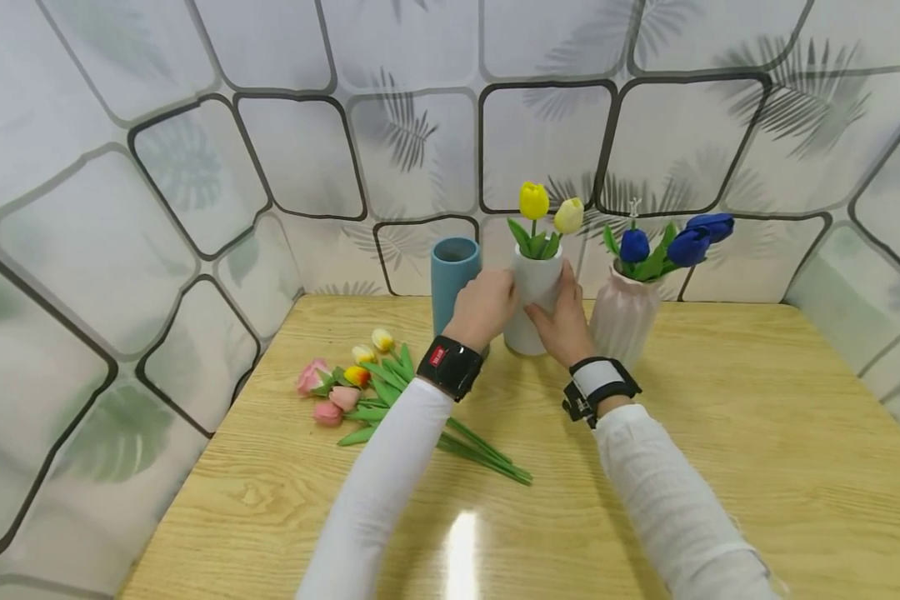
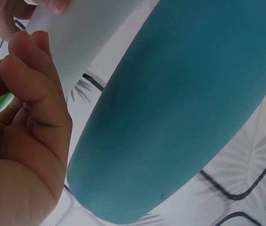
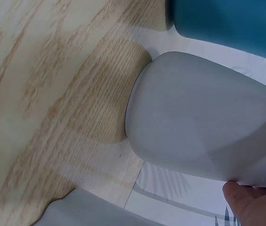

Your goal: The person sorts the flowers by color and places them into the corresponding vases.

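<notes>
A white vase (image 1: 540,287) stands upright on the table, with a yellow tulip (image 1: 534,201) and a cream tulip (image 1: 569,216) in it. My right hand (image 1: 566,321) grips the vase from its right side, fingers at the far side and thumb toward me. At the vase's upper left is my left hand (image 1: 486,307), its back toward the head camera. The left wrist view shows curled left fingers (image 2: 34,80), overlapping the vase, with no object visible in them. Close beside this hand is a blue-teal vase (image 1: 453,275), its lower part partly hidden by my arm.
A pale pink ribbed vase (image 1: 626,321) with blue tulips (image 1: 690,246) stands at right. Pink, white and yellow-orange flowers lie with long green stems (image 1: 487,454) at left, partly under my left forearm. A patterned cloth (image 1: 412,183) hangs behind the wooden table (image 1: 757,442).
</notes>
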The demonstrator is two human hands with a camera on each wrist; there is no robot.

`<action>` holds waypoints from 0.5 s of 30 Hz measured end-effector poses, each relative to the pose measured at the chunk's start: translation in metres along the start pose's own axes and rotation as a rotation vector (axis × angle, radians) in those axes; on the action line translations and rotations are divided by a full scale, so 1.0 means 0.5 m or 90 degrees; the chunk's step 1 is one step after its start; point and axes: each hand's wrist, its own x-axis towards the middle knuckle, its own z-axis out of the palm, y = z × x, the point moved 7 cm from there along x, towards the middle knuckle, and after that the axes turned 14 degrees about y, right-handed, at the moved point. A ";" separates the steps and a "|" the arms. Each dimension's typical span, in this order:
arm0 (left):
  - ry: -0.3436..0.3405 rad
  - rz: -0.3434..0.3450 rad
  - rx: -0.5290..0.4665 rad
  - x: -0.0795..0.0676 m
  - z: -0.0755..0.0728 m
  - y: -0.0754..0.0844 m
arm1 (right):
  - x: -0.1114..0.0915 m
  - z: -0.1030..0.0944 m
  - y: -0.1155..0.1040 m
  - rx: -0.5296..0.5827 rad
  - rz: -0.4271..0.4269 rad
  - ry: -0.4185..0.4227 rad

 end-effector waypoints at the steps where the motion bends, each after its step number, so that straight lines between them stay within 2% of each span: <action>1: 0.006 -0.003 -0.011 -0.007 0.001 -0.004 | 0.000 0.001 0.000 0.000 0.004 -0.002; 9: 0.046 -0.023 -0.099 -0.073 0.009 -0.043 | -0.015 0.007 0.009 -0.011 0.063 -0.001; 12: 0.062 -0.037 -0.125 -0.101 0.011 -0.061 | -0.031 0.002 0.005 -0.004 0.078 0.029; 15: 0.067 -0.052 -0.139 -0.134 0.015 -0.082 | -0.064 -0.004 -0.004 0.011 0.084 0.068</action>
